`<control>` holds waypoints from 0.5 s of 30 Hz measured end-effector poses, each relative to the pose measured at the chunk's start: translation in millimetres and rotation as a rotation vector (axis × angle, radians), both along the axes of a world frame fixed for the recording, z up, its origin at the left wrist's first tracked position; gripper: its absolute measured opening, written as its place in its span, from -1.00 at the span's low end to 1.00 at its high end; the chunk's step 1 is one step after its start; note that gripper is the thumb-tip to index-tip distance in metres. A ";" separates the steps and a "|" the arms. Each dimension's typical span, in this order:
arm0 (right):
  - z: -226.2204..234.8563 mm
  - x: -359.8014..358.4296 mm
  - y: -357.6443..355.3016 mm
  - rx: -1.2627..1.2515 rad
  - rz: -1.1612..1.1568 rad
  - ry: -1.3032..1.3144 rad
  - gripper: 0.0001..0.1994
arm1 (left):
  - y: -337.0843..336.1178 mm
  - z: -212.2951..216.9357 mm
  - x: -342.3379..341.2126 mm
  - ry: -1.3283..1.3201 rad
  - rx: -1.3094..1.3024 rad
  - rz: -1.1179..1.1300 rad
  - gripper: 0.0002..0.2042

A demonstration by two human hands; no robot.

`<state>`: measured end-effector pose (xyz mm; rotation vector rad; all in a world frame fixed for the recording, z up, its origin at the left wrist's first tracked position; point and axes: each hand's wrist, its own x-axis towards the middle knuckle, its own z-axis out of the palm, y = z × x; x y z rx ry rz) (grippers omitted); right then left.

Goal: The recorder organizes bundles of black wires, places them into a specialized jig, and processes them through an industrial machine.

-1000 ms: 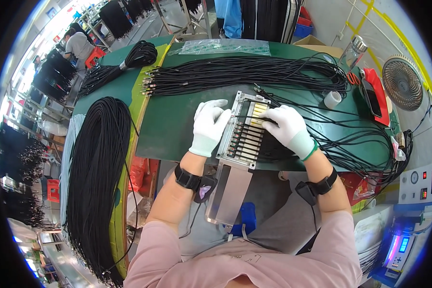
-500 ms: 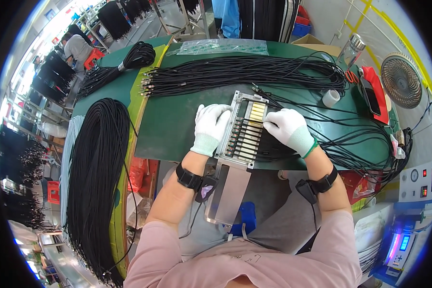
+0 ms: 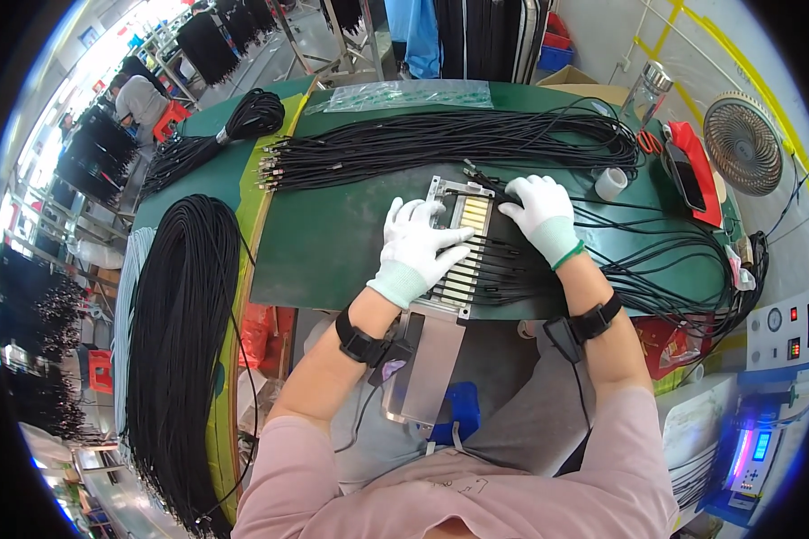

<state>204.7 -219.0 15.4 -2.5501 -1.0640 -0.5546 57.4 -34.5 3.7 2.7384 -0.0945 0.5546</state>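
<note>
A metal fixture with a row of pale and yellow slots lies at the table's front edge, its plain metal plate reaching toward me. Black cables run rightward out of several slots. My left hand, in a white glove, lies over the fixture's left side, fingers spread and thumb stretched across the slots. Just right of the fixture's far end is my gloved right hand, its bent fingers and thumb apart, beside loose black cable ends. Nothing shows between its fingers.
A long bundle of black cables crosses the back of the green table. More cables hang at the left. On the right are a white roll, orange scissors, a phone, a glass bottle and a fan.
My left hand has shifted right, from the fixture's edge onto its slots, and its fingers have spread. My right hand has left the slots and moved away toward the cable ends.
</note>
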 end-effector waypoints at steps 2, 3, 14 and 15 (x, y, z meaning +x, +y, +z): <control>0.7 6.1 -3.5 0.041 0.035 0.000 -0.83 | -0.2 1.1 -0.8 -0.022 0.019 0.008 -0.72; 2.5 7.8 -5.1 0.055 0.037 0.019 -0.84 | -0.3 1.5 -1.6 -0.037 0.031 0.010 -0.72; 28.3 -15.0 -10.4 0.218 0.331 0.439 -0.86 | 14.4 0.6 -2.7 -0.127 -0.376 0.078 -0.81; 28.8 -17.7 -8.8 0.192 0.352 0.459 -0.85 | 18.3 1.3 -1.6 -0.151 -0.523 0.100 -0.81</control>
